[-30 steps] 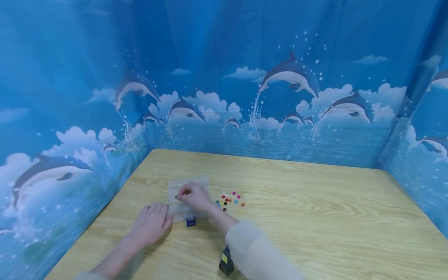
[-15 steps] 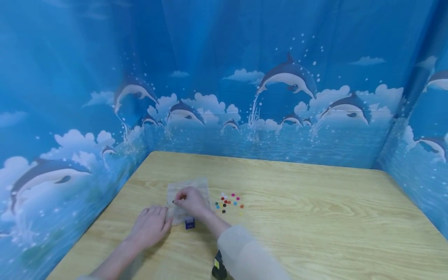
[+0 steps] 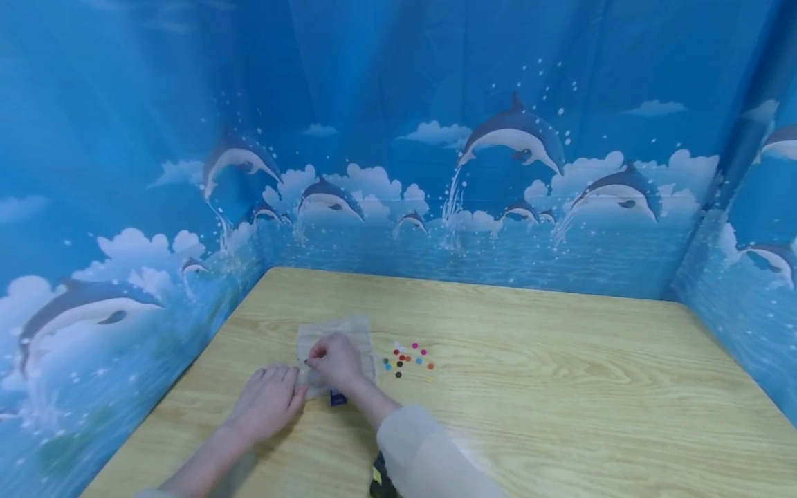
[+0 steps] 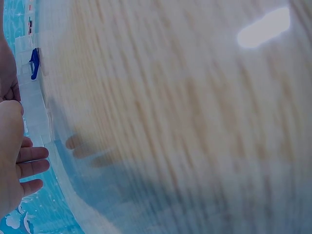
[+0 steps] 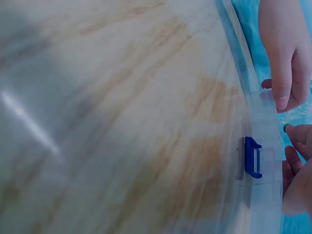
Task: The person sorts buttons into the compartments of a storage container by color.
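Observation:
A clear plastic box with a blue latch on its front lies on the table's left side. My right hand is over the box, pinching a small dark disc between thumb and fingertips at the box's left part. The head view shows that disc as only a dark speck. My left hand rests at the box's front left corner, fingers relaxed and extended, its thumb against the box. In the left wrist view, the left-hand fingers are spread. My right hand covers much of the box's inside.
Several small coloured discs lie scattered on the wood-grain table, right of the box. A black device with a yellow label sits by the right sleeve. A blue dolphin-print curtain borders the table's back and sides.
The right hand and sleeve have shifted a little left and nearer, with the disc still pinched. More of the blue latch is now covered by the right wrist. The left hand stays put.

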`<act>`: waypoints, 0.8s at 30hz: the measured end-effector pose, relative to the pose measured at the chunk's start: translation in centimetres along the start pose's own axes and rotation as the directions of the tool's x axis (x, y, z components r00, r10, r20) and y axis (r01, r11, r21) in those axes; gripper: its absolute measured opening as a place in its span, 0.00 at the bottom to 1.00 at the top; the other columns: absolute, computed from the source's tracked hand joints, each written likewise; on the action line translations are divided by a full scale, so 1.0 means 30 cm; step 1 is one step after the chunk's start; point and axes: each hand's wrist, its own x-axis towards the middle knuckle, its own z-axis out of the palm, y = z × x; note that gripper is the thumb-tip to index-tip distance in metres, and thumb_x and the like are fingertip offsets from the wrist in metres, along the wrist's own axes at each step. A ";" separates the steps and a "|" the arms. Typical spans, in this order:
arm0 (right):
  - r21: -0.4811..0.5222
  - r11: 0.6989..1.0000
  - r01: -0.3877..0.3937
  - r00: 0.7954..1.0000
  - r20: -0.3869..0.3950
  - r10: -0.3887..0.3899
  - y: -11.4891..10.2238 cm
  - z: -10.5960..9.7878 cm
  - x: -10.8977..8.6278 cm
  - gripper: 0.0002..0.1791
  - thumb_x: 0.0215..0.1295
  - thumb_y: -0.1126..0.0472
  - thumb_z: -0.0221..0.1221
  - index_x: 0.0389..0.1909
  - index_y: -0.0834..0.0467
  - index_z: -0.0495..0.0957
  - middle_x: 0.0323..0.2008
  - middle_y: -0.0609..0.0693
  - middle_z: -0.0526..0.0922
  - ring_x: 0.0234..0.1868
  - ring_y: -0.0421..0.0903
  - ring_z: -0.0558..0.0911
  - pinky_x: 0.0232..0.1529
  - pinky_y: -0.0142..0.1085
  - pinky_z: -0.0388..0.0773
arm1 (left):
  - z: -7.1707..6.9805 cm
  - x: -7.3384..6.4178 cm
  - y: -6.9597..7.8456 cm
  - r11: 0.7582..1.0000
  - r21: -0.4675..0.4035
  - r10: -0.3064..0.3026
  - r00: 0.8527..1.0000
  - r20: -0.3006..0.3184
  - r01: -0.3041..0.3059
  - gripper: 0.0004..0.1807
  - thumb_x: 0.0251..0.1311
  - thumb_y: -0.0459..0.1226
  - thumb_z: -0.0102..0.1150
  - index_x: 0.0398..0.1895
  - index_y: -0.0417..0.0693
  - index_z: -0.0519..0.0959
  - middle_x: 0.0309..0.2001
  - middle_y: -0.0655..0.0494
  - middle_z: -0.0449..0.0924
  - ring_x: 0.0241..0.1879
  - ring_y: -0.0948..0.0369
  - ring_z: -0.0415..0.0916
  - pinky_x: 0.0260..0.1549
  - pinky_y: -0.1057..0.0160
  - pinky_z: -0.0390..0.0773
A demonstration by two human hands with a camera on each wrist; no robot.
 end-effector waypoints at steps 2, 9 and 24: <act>-0.026 0.999 -0.025 1.000 -0.003 0.025 -0.005 0.004 -0.001 0.04 0.53 0.59 0.65 0.22 0.51 0.81 0.24 0.38 0.71 0.31 0.36 0.68 0.39 0.31 0.66 | -0.003 0.000 0.001 1.000 0.002 0.002 1.000 -0.002 -0.002 0.13 0.60 0.42 0.55 0.35 0.39 0.74 0.32 0.48 0.76 0.37 0.50 0.74 0.40 0.50 0.72; -0.023 0.997 -0.075 0.997 0.003 0.075 -0.009 0.004 -0.001 0.02 0.54 0.58 0.64 0.24 0.50 0.82 0.26 0.38 0.71 0.32 0.36 0.69 0.41 0.32 0.67 | -0.007 0.001 0.003 1.000 0.001 0.004 1.000 -0.006 -0.004 0.13 0.59 0.42 0.55 0.35 0.39 0.75 0.32 0.47 0.76 0.37 0.50 0.74 0.40 0.50 0.72; 0.250 0.961 -0.122 0.990 0.095 0.101 0.058 -0.102 0.018 0.04 0.59 0.58 0.61 0.34 0.51 0.81 0.33 0.40 0.76 0.34 0.36 0.74 0.37 0.30 0.74 | -0.005 0.005 0.005 1.000 -0.007 -0.023 0.999 0.029 0.023 0.14 0.60 0.42 0.55 0.37 0.38 0.74 0.34 0.45 0.76 0.39 0.48 0.74 0.42 0.47 0.71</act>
